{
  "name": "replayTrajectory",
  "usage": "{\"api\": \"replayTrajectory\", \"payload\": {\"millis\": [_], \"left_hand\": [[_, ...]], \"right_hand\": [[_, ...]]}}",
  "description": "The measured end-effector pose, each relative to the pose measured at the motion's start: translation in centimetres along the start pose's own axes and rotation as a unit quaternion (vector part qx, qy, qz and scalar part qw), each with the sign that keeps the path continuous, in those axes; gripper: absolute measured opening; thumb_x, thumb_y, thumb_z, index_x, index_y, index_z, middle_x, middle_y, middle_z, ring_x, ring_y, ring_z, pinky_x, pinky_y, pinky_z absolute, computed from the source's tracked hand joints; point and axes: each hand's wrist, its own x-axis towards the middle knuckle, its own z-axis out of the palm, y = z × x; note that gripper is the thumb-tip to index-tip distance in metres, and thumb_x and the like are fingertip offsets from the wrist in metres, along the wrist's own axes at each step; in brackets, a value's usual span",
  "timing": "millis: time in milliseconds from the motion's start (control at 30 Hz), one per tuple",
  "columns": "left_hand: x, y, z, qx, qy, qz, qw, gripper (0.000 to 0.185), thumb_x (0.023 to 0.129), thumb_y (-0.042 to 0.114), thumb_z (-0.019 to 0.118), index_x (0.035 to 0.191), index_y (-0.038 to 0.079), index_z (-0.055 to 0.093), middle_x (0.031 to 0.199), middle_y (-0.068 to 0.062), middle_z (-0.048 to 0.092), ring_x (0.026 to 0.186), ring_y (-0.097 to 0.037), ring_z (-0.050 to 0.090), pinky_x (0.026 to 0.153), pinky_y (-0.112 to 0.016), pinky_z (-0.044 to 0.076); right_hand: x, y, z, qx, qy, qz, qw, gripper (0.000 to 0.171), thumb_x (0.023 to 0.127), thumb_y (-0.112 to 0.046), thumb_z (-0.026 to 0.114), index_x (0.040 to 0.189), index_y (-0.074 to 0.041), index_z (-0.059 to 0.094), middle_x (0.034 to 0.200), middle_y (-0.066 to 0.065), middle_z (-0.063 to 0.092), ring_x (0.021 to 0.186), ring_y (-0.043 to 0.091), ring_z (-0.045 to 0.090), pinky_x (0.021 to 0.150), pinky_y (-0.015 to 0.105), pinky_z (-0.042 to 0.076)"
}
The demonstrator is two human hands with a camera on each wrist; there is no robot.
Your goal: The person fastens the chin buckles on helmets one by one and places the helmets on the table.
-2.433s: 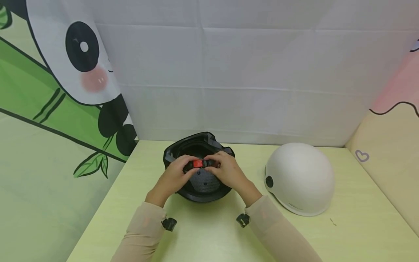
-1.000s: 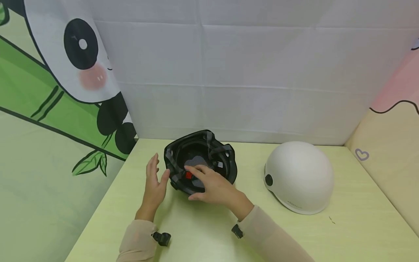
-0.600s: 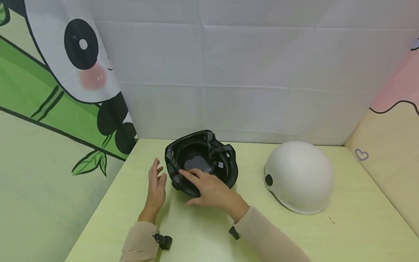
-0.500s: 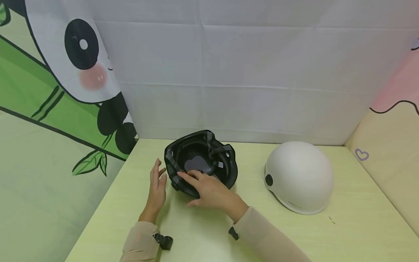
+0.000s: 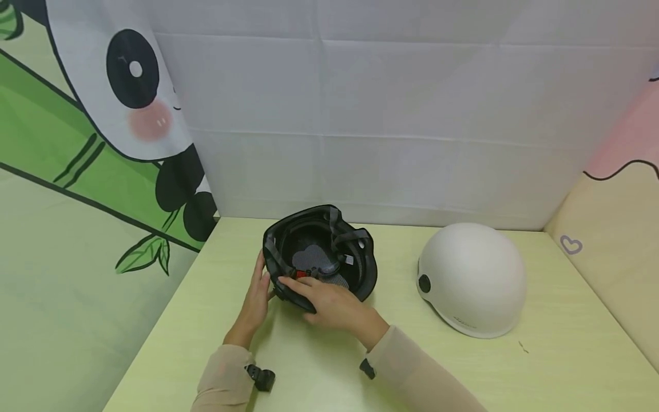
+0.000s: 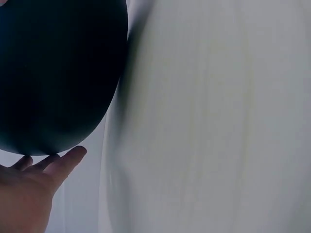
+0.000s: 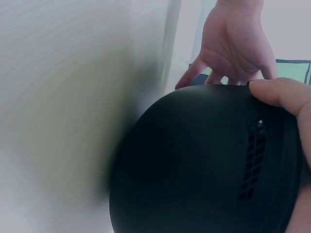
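Note:
A black helmet (image 5: 311, 234) lies upside down on the table, its lining and grey straps facing up. Inside it, near the close edge, shows a red buckle (image 5: 302, 274), partly behind the right fingers. My right hand (image 5: 337, 303) grips the near rim, fingers over the inside; in the right wrist view its thumb (image 7: 272, 91) presses the smooth outer shell (image 7: 194, 150) beside a vent. At the helmet's left side my left hand (image 5: 254, 303) touches the shell with extended fingers. The left wrist view shows those fingertips (image 6: 73, 155) against the dark curved shell (image 6: 53, 73).
A white helmet (image 5: 471, 280) with a black round spot on its side sits dome up to the right. The pale yellow table (image 5: 566, 355) meets a white cloth backdrop (image 5: 386, 114) behind. A cartoon-printed cloth (image 5: 62, 229) hangs at the left.
Both hands held the red buckle over the black helmet, then let it drop inside. My right hand moved to the near rim. My left hand moved out left, then in against the shell.

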Motion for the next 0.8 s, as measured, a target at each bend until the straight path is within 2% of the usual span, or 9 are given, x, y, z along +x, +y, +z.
{"api": "replayTrajectory", "payload": {"millis": [133,200,300,367,433,600,800], "left_hand": [[0.1,0.9,0.5,-0.002,-0.002,0.001,1.0000,0.049,0.100,0.028,0.021,0.145,0.033,0.002,0.149,0.003,0.001,0.131,-0.030,0.012,0.083,-0.063,0.034],[0.2,1.1,0.6,0.005,0.002,0.001,1.0000,0.049,0.100,0.030,0.021,0.145,0.033,0.002,0.149,0.003,0.001,0.131,-0.030,0.012,0.083,-0.062,0.034],[0.3,1.0,0.7,0.023,0.008,0.005,0.9997,0.050,0.099,0.034,0.021,0.145,0.032,0.002,0.149,0.002,0.002,0.131,-0.031,0.012,0.083,-0.063,0.034],[0.4,1.3,0.6,0.034,0.010,0.005,0.9994,0.050,0.099,0.036,0.022,0.145,0.031,0.002,0.149,0.000,0.003,0.130,-0.032,0.013,0.083,-0.062,0.034],[0.6,1.8,0.6,0.044,0.010,0.008,0.9990,0.051,0.099,0.035,0.023,0.146,0.030,0.004,0.148,-0.005,0.005,0.129,-0.035,0.017,0.084,-0.062,0.034],[1.0,3.3,0.4,0.109,0.020,0.014,0.9938,0.050,0.098,0.039,0.023,0.145,0.031,0.008,0.144,-0.013,0.015,0.124,-0.036,0.027,0.090,-0.058,0.030],[1.4,4.6,0.1,0.160,0.023,0.021,0.9866,0.050,0.099,0.041,0.023,0.145,0.031,0.010,0.144,-0.013,0.017,0.128,-0.034,0.021,0.096,-0.057,0.021]], "right_hand": [[-0.2,0.2,0.2,0.010,0.006,0.002,1.000,0.082,0.084,-0.022,0.065,0.143,-0.042,0.013,0.127,-0.005,0.048,0.092,0.010,0.055,0.067,0.028,0.046],[-0.2,0.3,0.3,0.017,0.014,-0.001,1.000,0.081,0.083,-0.021,0.065,0.143,-0.041,0.014,0.125,-0.006,0.050,0.087,0.007,0.055,0.067,0.026,0.046],[-0.3,0.4,0.4,0.033,0.026,-0.006,0.999,0.080,0.083,-0.021,0.065,0.143,-0.041,0.015,0.097,-0.007,0.061,0.062,0.004,0.051,0.054,0.022,0.042],[-0.3,0.5,0.4,0.042,0.040,-0.012,0.998,0.080,0.083,-0.020,0.065,0.143,-0.039,0.016,0.073,-0.008,0.056,0.048,0.004,0.041,0.047,0.020,0.036],[-0.3,0.6,0.4,0.048,0.053,-0.017,0.997,0.079,0.083,-0.021,0.064,0.143,-0.038,0.017,0.057,-0.009,0.044,0.042,0.005,0.036,0.043,0.019,0.032],[-0.4,0.8,0.4,0.074,0.075,-0.016,0.994,0.080,0.083,-0.021,0.064,0.144,-0.036,0.015,0.048,-0.009,0.040,0.039,0.004,0.034,0.044,0.019,0.032],[-0.4,0.6,0.1,0.138,0.080,-0.002,0.987,0.081,0.084,-0.020,0.064,0.144,-0.038,0.013,0.046,-0.006,0.041,0.039,0.004,0.036,0.046,0.020,0.036]]}}
